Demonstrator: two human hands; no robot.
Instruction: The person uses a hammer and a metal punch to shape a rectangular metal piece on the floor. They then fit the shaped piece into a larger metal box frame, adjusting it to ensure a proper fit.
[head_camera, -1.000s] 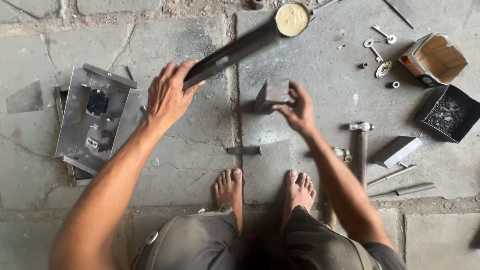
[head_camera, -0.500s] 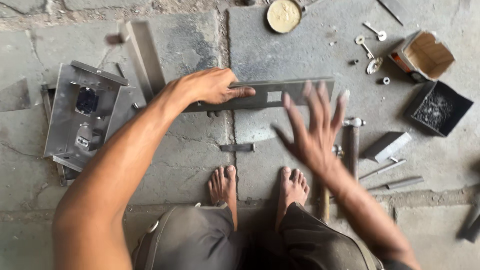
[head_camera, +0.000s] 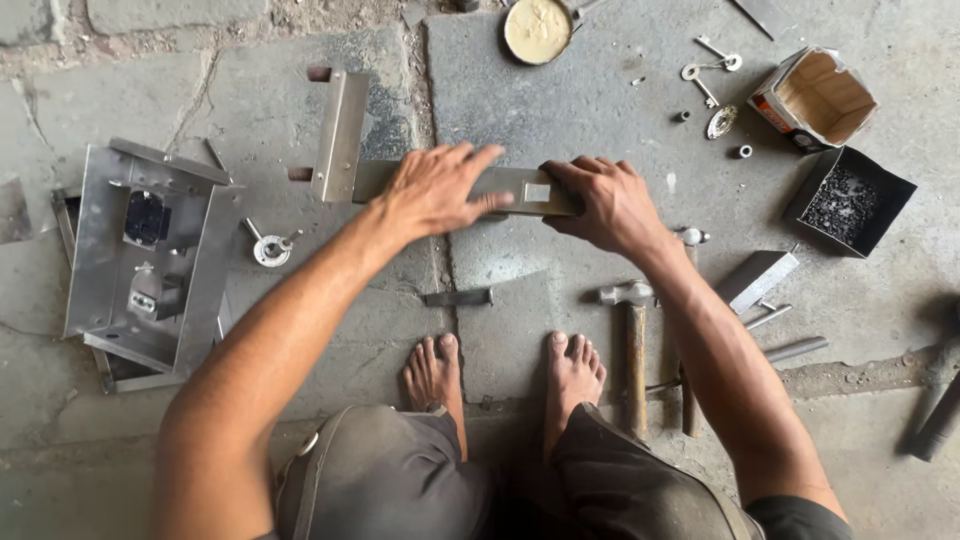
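We have both hands on the long metal bar (head_camera: 520, 190), which lies flat on the stone floor (head_camera: 600, 270) straight ahead of our bare feet (head_camera: 505, 372). Our left hand (head_camera: 432, 190) rests on top of it with fingers spread and flat, pressing rather than gripping. Our right hand (head_camera: 610, 200) has its fingers closed around the bar's right end. The bar's left end meets an angled metal bracket (head_camera: 340, 135); whether the two are joined we cannot tell. By our judgement the bar is placed and steadied but not yet worked: the hammers (head_camera: 632, 340) right of our feet lie untouched, as does the box of small fasteners (head_camera: 848, 200) far right of the bar. Half a second ago our right hand was hovering open and blurred beside the bar; now it grips the end, and the left has slid further along the top.
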